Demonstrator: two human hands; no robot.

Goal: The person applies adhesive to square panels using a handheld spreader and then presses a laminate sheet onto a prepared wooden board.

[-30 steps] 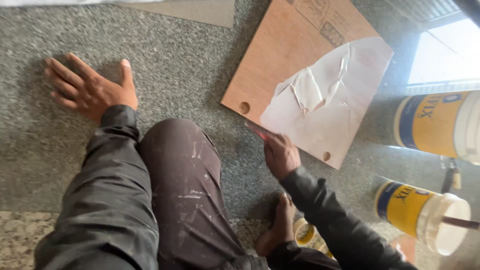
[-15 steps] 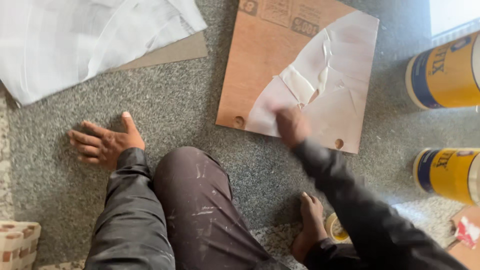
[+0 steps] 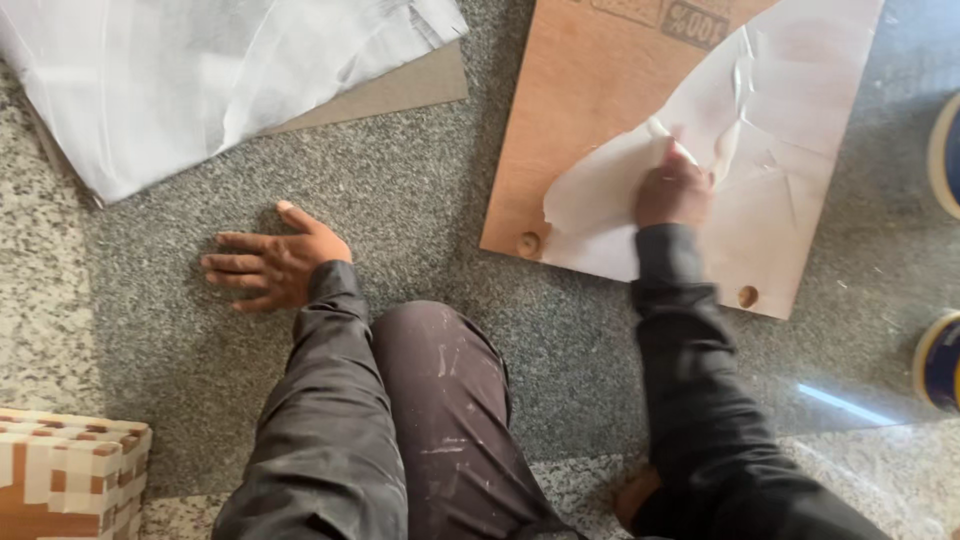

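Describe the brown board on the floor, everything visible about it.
The brown board is a flat rectangular panel, smooth like laminated wood, lying on the grey stone floor at a slight angle. Round holes sit near its lower corners. A white film, wrinkled and torn, covers its right part, already off the left. The right hand presses on the film's torn edge. Its top edge runs out of view.

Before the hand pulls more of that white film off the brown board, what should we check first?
1. Right hand has hold of the white film: ok, fingers bunch it.
2. Left hand braced flat on the grey floor: ok.
3. Brown board lying flat: ok.
4. Film tearing cleanly: not ok, edge looks ragged.
5. Tubs at right clear of the board: ok.
6. Film stuck underneath: cannot tell.
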